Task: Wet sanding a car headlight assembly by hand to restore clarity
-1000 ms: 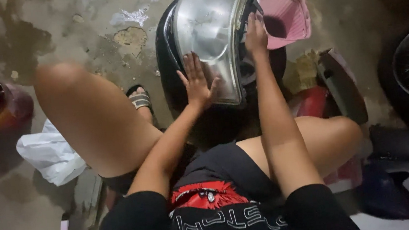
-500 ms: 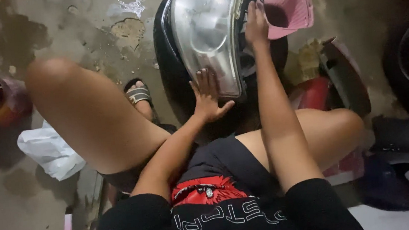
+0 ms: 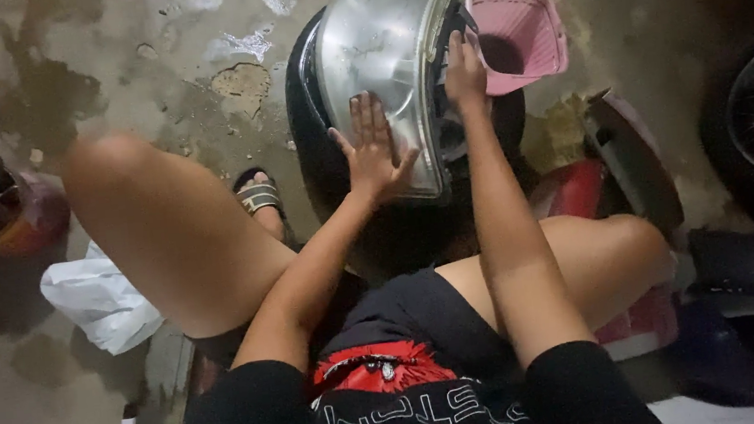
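Down on the wet concrete floor (image 3: 151,68) I see the shiny metal basin (image 3: 381,64) tipped on its edge straight ahead, long side pointing away, my left hand (image 3: 374,152) spread flat on it, nearer, my right hand (image 3: 465,70) gripping its rim.

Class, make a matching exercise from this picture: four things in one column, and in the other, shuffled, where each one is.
Things
1. left hand
2. right hand
3. pink basket
4. white plastic bag

Places
A. on the wet floor beside the person's left leg
B. gripping the right edge of the metal bowl
C. just right of the bowl, behind the right hand
D. flat on the bowl's shiny surface, fingers spread

Pairs: 1-D, 2-B, 3-C, 4-A
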